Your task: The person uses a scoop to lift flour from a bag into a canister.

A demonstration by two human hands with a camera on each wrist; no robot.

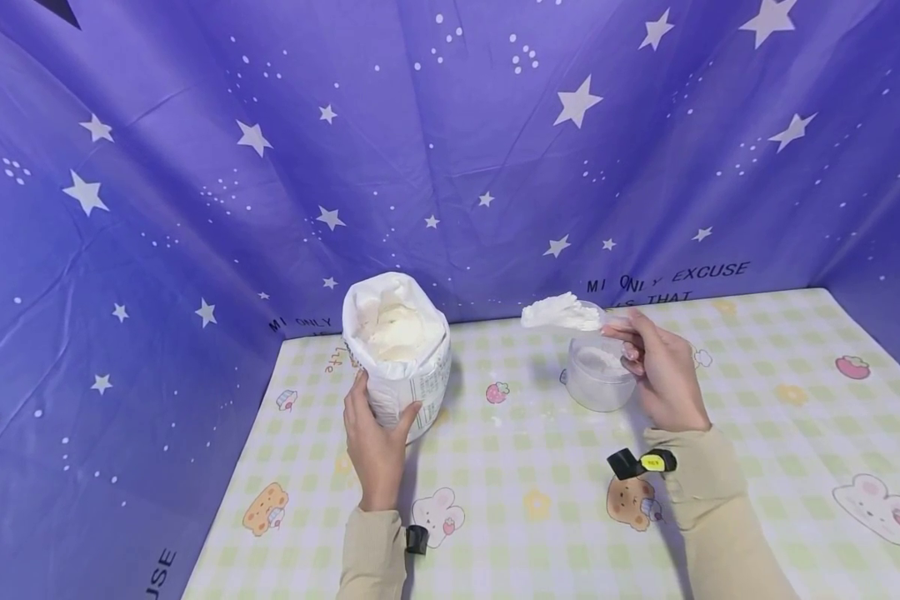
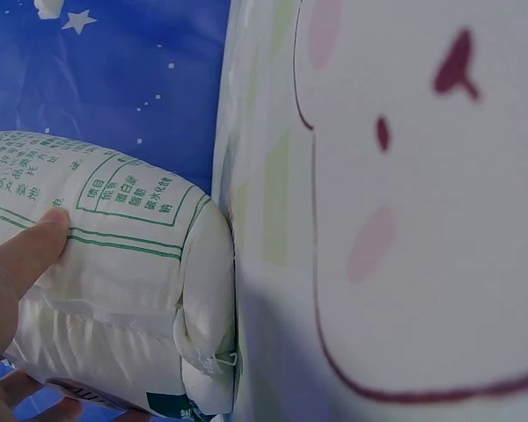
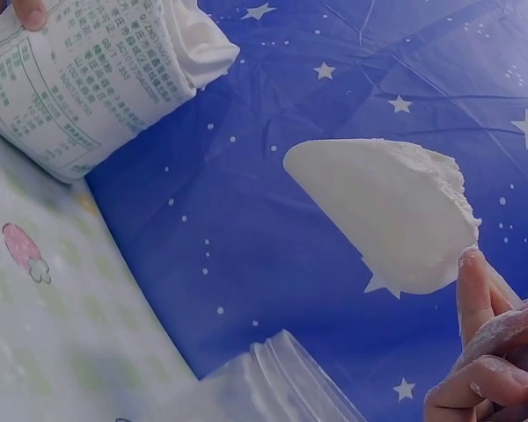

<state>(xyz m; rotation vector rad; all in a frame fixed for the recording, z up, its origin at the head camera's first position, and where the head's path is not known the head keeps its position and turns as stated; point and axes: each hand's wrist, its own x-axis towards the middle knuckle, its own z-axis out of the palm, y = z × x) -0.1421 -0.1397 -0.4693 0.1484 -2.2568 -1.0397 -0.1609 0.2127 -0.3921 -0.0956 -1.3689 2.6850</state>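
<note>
My left hand (image 1: 376, 442) grips the lower side of an open white flour bag (image 1: 427, 392), its thumb across the printed face. The bag stands upright, its top edge folded back over pale powder. In the left wrist view the thumb presses the bag (image 2: 114, 264) near green print. Between curled fingers my right hand (image 1: 667, 375) holds the handle of a clear scoop (image 3: 378, 211) heaped with white flour (image 1: 562, 312). Below the scoop stands a clear plastic tub (image 1: 602, 387) with some white powder inside. White dust coats the right fingers (image 3: 497, 338).
A pale checked tablecloth (image 1: 540, 550) with cartoon prints covers the table. White specks lie on it left of the tub. Behind and at the sides hangs a blue star-patterned curtain (image 1: 450, 125). Black straps circle both sleeves.
</note>
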